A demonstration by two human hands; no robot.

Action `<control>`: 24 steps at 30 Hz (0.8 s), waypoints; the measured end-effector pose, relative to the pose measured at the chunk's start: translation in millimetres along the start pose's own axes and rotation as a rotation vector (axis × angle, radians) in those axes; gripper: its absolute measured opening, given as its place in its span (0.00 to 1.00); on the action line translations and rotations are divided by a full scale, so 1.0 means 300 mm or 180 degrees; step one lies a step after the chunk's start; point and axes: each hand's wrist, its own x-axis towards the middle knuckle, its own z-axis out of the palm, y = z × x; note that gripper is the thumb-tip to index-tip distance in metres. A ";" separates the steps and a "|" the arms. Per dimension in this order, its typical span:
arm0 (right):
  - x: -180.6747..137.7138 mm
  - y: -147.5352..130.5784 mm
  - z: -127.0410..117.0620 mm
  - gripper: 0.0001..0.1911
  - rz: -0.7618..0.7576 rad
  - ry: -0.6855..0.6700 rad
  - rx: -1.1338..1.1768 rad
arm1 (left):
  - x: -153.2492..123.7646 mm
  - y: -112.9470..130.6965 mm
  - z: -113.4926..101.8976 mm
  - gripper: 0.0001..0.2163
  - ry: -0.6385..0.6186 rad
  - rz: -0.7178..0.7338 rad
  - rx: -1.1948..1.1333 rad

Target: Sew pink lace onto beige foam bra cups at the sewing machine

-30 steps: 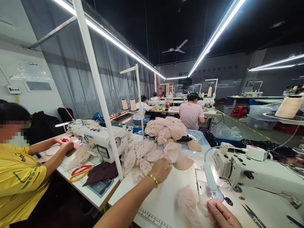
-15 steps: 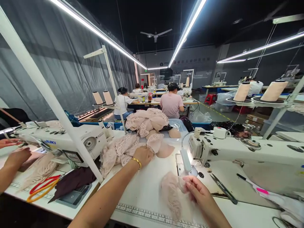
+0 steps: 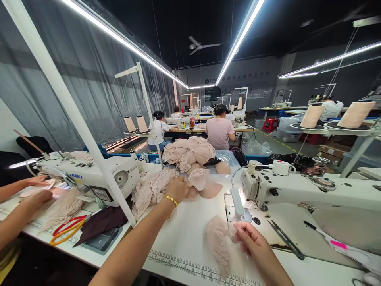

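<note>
My left hand, with a gold bangle at its wrist, is closed on beige lace fabric at the edge of a heap on the white table; its fingertips are partly hidden. Just right of it lie another lace piece and a smooth beige cup. Thumb and fingers of my right hand pinch the edge of a sheer beige lace piece, which is blurred and lies over the table in front of the sewing machine.
Black tweezers and a marker pen lie on the machine bed at right. A printed ruler runs along the front edge. At left, a co-worker's hands work by another machine, near red and yellow scissors.
My left hand has shifted slightly left and away from me against the lace heap. My right hand keeps its pinch on the sheer piece. The whole view has swung a little left.
</note>
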 end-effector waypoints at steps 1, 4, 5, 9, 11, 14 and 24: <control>0.000 -0.002 0.002 0.27 0.0036 0.0028 0.0048 | -0.025 0.000 -0.026 0.08 0.0104 -0.0059 -0.0169; 0.005 -0.008 0.008 0.30 0.0121 0.0102 0.0246 | -0.119 0.026 -0.080 0.10 0.0139 -0.0075 -0.0827; 0.007 -0.009 0.010 0.32 0.0137 0.0122 0.0317 | -0.152 0.045 -0.086 0.09 0.0048 -0.0008 -0.1089; 0.006 -0.012 0.015 0.37 0.0146 0.0157 0.0509 | -0.244 0.156 -0.050 0.08 -0.0431 0.0186 -0.1982; -0.001 -0.015 0.016 0.37 0.0117 0.0121 0.0491 | -0.258 0.212 -0.009 0.07 -0.0646 0.0155 -0.2231; -0.010 -0.025 0.015 0.35 -0.0014 0.0016 0.0288 | -0.252 0.264 0.048 0.05 -0.0870 0.0087 -0.2372; -0.058 -0.131 0.020 0.15 -0.0535 -0.0670 -0.0770 | -0.217 0.316 -0.045 0.26 -0.1152 0.1232 -0.2366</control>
